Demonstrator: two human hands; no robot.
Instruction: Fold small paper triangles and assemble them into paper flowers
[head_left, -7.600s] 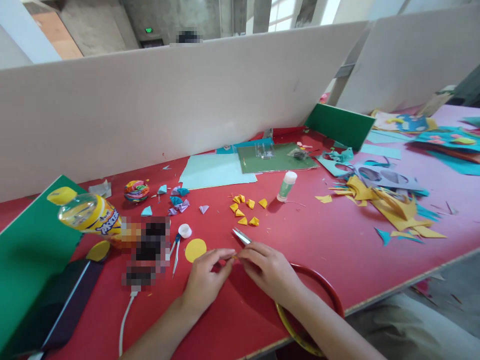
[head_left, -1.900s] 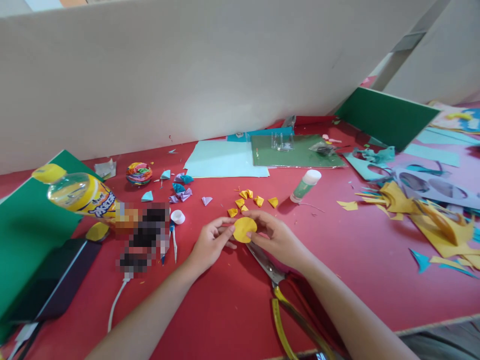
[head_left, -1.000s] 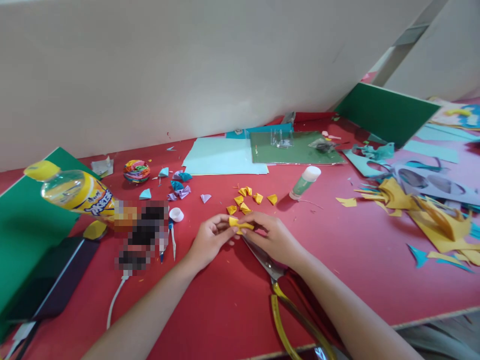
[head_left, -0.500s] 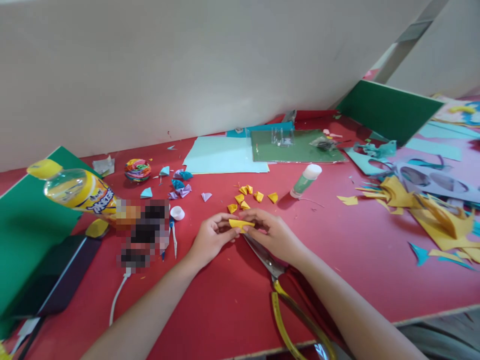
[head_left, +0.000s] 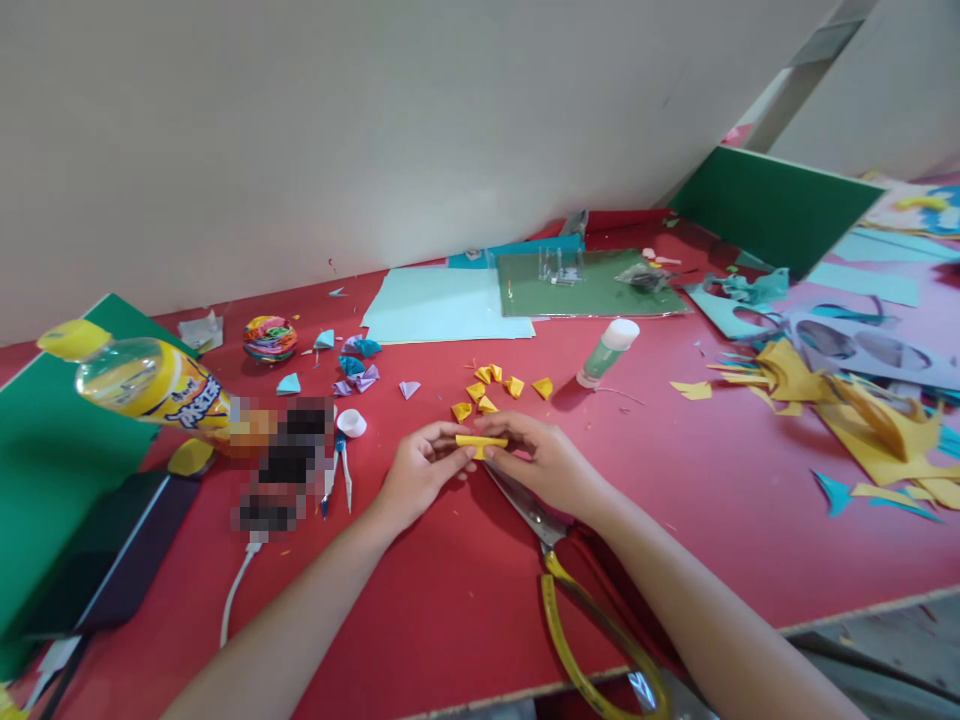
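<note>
Between both hands is a small piece of folded yellow paper point(head_left: 481, 443), pinched at its two ends. My left hand point(head_left: 421, 473) grips its left end with thumb and fingers, and my right hand point(head_left: 546, 462) grips the right end. Under my right hand lies a pair of scissors point(head_left: 534, 515) with yellow handles, its blade tips partly hidden by the fingers. Just beyond the fingertips several small folded yellow paper pieces point(head_left: 513, 387) rest on the red table point(head_left: 420, 610). Farther left are purple and teal folded pieces point(head_left: 360, 368).
A glue stick point(head_left: 608, 353) stands right of the yellow pieces. At left are a drink bottle point(head_left: 154, 380), a compass point(head_left: 342, 470) and a dark phone-like device point(head_left: 105, 560). Light-blue sheets point(head_left: 442, 305) lie at the back; paper scraps point(head_left: 862, 410) pile up at right.
The yellow paper has tipped slightly between my fingers, its upper edge now showing as a rolled or folded strip. Both hands keep their hold; the whole view has shifted a little.
</note>
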